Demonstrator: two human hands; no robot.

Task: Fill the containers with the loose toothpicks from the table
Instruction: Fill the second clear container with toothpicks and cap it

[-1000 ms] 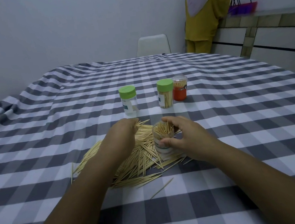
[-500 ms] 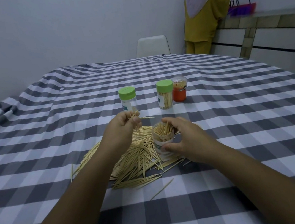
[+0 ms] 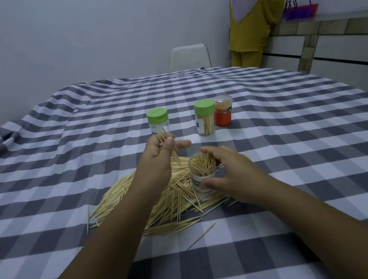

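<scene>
Head view: left hand (image 3: 157,153) pinches a few toothpicks (image 3: 172,151) just above the pile (image 3: 167,197); right hand (image 3: 226,173) grips the open jar (image 3: 202,174), about full. Two capped jars hold picks, one green-lidded jar (image 3: 158,124) looks near empty; most of the pile remains. Worktop (image 3: 307,147) edges lie well apart, with room all round

My tablecloth (image 3: 272,151) has grey and white checks. Two jars have green lids (image 3: 157,115). One jar (image 3: 222,115) is orange.
</scene>
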